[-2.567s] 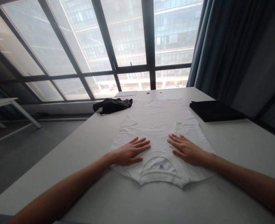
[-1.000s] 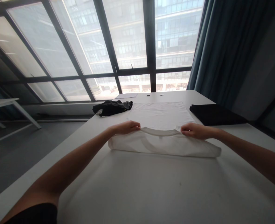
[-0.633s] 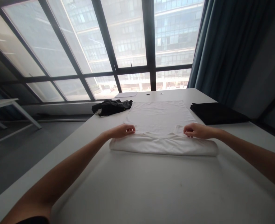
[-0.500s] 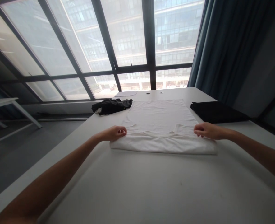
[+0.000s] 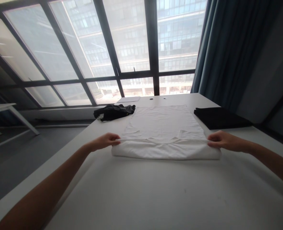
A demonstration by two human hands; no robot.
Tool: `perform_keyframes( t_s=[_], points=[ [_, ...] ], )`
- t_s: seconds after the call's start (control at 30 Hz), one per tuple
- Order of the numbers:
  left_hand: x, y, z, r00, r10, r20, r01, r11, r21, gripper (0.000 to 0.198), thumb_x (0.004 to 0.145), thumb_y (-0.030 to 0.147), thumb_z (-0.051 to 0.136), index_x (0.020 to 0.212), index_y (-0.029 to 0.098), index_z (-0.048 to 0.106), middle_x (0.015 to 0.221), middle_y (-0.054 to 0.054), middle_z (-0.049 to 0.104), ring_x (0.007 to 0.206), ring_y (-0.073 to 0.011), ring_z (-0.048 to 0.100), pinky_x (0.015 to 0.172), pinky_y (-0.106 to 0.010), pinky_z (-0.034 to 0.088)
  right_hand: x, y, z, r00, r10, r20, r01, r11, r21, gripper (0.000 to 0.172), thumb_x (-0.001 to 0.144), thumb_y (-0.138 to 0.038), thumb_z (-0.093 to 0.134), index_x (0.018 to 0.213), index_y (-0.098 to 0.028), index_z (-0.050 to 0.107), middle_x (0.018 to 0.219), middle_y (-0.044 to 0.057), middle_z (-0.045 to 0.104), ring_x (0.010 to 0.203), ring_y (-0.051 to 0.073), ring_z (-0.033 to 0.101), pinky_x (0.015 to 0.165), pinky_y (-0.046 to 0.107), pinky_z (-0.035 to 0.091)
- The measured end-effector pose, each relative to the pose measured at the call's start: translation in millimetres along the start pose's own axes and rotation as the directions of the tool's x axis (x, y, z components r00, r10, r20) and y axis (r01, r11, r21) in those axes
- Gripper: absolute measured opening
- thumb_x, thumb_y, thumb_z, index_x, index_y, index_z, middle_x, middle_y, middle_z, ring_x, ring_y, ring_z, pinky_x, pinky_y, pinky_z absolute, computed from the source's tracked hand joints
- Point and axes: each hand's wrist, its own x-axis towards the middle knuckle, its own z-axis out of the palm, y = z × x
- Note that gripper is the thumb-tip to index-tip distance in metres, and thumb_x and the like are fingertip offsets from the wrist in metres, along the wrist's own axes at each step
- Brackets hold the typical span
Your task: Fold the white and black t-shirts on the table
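Observation:
A white T-shirt (image 5: 161, 123) lies spread on the white table (image 5: 155, 191), its near part folded over into a band across the front. My left hand (image 5: 109, 140) pinches the left end of the folded band's upper edge between thumb and fingers. At the opposite end, my right hand (image 5: 220, 140) grips the same edge. Between the two hands the edge is stretched nearly straight, with small creases near its middle.
Crumpled black clothing (image 5: 114, 111) rests on the table at the back left. A folded black cloth (image 5: 220, 118) lies at the right. Behind the far edge are windows, with a blue curtain (image 5: 218, 48) on the right. Another table (image 5: 2, 108) stands at far left.
Both hands have moved outward to the ends of the folded band and closed on its edge. The edge now looks straighter and tauter between them.

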Motion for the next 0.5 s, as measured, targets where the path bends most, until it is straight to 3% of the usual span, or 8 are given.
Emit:
perform_keyframes(
  t_s=[0.13,0.27,0.4,0.5],
  points=[
    [6.5,5.4,-12.4,0.994,0.011,-0.112,-0.022,0.996,-0.090,0.048,0.076,0.061,0.075,0.092,0.016,0.076,0.077,-0.003,0.067,0.071,-0.0166,0.055,0.063,-0.024,0.044,5.7,-10.6,-18.9,0.996,-0.008,-0.090,0.017,0.995,0.101,0.057,0.074,-0.071,0.070,0.090,-0.017,0.075,0.087,0.007,0.072,0.081,0.024,0.062,0.068,0.031,0.046],
    [25.6,7.8,-31.7,0.971,0.001,-0.241,-0.052,0.978,-0.204,0.054,0.069,0.060,0.081,0.096,0.014,0.077,0.085,-0.006,0.072,0.075,-0.0177,0.060,0.070,-0.027,0.049,22.7,-18.4,-48.5,0.978,0.000,-0.206,0.016,0.997,0.076,0.060,0.068,-0.073,0.073,0.093,-0.018,0.075,0.088,0.008,0.073,0.079,0.024,0.062,0.068,0.032,0.047],
    [66.3,-4.5,-40.9,0.937,-0.082,-0.340,-0.049,0.931,-0.362,0.064,0.058,0.059,0.089,0.098,0.010,0.076,0.087,-0.007,0.073,0.078,-0.0178,0.063,0.074,-0.030,0.052,57.5,-13.5,-69.5,0.953,0.012,-0.302,0.007,0.998,0.061,0.061,0.067,-0.072,0.074,0.093,-0.016,0.075,0.084,0.007,0.071,0.071,0.019,0.058,0.063,0.030,0.045],
    [102.1,-23.1,-31.6,0.921,-0.198,-0.335,0.026,0.890,-0.455,0.067,0.050,0.055,0.093,0.094,0.008,0.075,0.083,-0.007,0.072,0.075,-0.0167,0.063,0.074,-0.029,0.053,90.0,0.9,-66.9,0.946,0.032,-0.324,-0.012,0.998,0.062,0.060,0.065,-0.071,0.075,0.088,-0.016,0.075,0.076,0.004,0.067,0.064,0.015,0.052,0.057,0.027,0.041]
  ],
)
